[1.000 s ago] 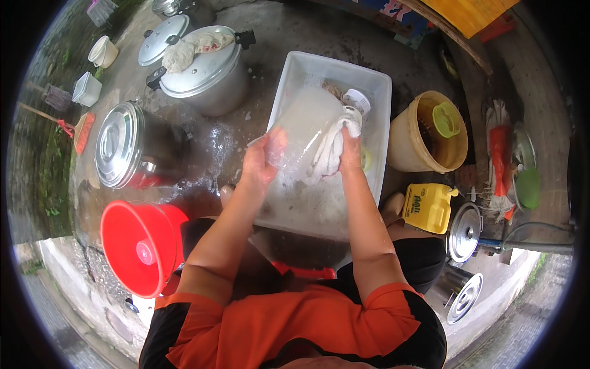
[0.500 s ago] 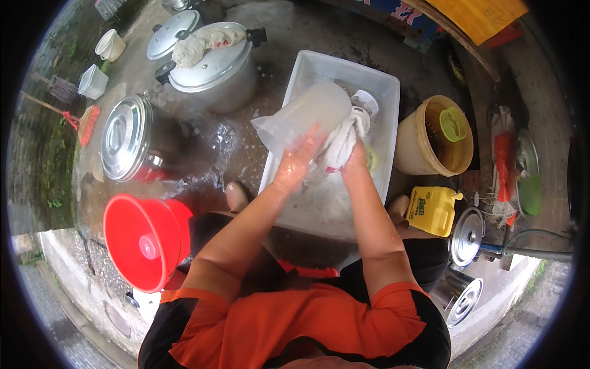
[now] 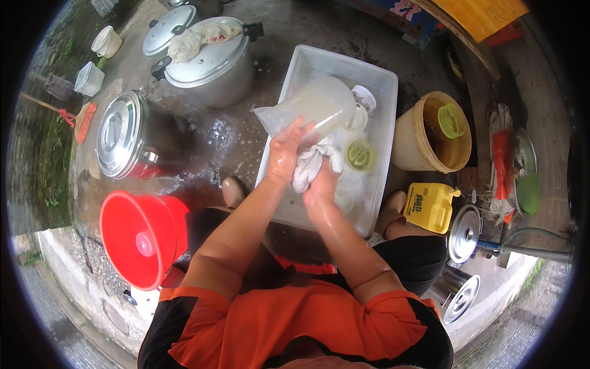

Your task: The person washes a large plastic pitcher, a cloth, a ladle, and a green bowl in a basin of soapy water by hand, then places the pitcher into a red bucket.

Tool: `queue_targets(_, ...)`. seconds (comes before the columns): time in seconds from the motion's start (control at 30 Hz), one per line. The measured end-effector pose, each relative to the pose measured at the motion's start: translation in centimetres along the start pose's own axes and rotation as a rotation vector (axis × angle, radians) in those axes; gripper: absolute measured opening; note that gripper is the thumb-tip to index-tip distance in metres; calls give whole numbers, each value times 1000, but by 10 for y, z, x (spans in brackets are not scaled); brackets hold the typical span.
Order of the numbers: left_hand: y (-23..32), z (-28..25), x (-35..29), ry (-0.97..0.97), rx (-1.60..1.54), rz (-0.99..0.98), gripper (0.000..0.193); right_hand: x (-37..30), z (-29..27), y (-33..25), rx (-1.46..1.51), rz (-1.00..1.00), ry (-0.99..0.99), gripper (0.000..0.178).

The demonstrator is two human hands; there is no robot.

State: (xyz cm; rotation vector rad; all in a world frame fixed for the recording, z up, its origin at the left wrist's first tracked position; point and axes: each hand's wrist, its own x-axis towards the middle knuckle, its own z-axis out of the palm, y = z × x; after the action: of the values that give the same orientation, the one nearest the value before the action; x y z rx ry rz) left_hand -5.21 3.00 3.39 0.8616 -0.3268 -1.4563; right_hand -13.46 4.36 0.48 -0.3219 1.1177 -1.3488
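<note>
A translucent plastic pitcher (image 3: 316,106) lies tilted over a whitish rectangular tub (image 3: 344,66), its pointed spout toward the left. My left hand (image 3: 285,156) grips it from the near side, fingers against its wall. My right hand (image 3: 322,186) is closed round a bunched white cloth (image 3: 312,165), just below the pitcher and close to my left hand. Inside the tub, a yellow-green round lid (image 3: 361,154) and a white round plastic part (image 3: 364,98) lie in cloudy water. Both hands look wet.
At left stand a red bucket (image 3: 135,230), a lidded steel pot (image 3: 120,134) and a large pressure cooker (image 3: 212,77) with a cloth on its lid. To the right are a beige bucket (image 3: 418,138), a yellow jug (image 3: 430,208) and a pot lid (image 3: 465,234). The ground is wet.
My right hand has moved left and nearer with the cloth, from the pitcher's right end to below its side. The yellow-green lid now shows fully. My left hand still holds the pitcher.
</note>
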Motion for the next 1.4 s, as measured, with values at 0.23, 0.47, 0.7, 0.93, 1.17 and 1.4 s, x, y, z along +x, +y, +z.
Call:
queue_targets(0.23, -26, -3, 2, 71, 168, -24, 28, 71, -37, 23, -74, -105, 50, 22)
queue_targets(0.47, -29, -37, 14, 91, 278, -11, 30, 190, -76, 23, 60, 260, -80, 33)
queue_targets(0.7, -11, -53, 27, 209, 135, -112, 24, 172, -168, 110, -1694, -228, -264, 60)
queue_targets(0.93, -13, -37, 28, 238, 281, -52, 40, 72, -210, 138, -2171, -306, -1004, 40)
queue_targets(1.17, -29, -55, 45, 128, 350, 2, 31, 119, -172, 52, -570, 664, -501, 26)
queue_targets(1.4, -23, -48, 43, 184, 495, -90, 29, 70, -52, -59, -239, 220, -645, 30)
